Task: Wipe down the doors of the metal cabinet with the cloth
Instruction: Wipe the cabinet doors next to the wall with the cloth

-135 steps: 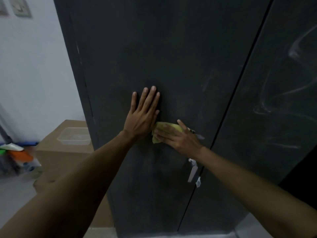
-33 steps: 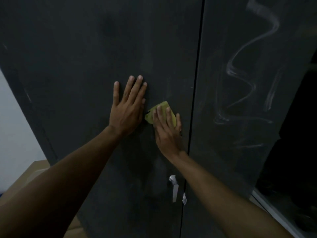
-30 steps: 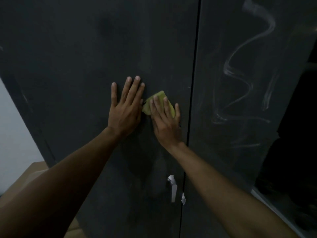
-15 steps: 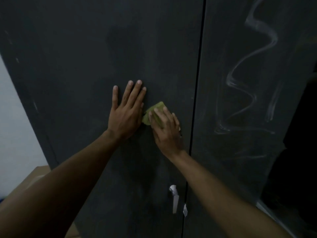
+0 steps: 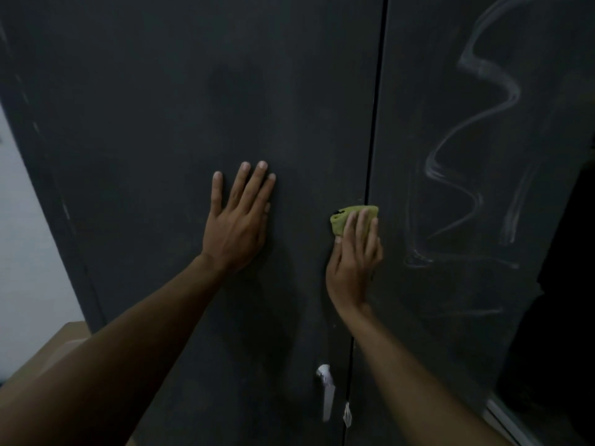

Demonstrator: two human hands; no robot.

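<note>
A dark grey metal cabinet fills the head view, with a left door (image 5: 193, 107) and a right door (image 5: 450, 317) split by a thin vertical gap. My left hand (image 5: 238, 220) lies flat on the left door, fingers spread, holding nothing. My right hand (image 5: 354, 259) presses a folded yellow-green cloth (image 5: 344, 217) against the door right at the gap, fingers pointing up over it. Only the cloth's top edge shows. Pale wavy smear marks (image 5: 476, 149) run down the right door.
A silver door handle (image 5: 325, 391) hangs below my right wrist beside the gap. A cardboard box (image 5: 48, 349) sits low at the left, in front of a white wall (image 5: 19, 252). Dark space lies at the far right.
My right hand has slid the cloth to the right, away from my left hand, up to the gap between the doors. My left hand stays flat on the left door.
</note>
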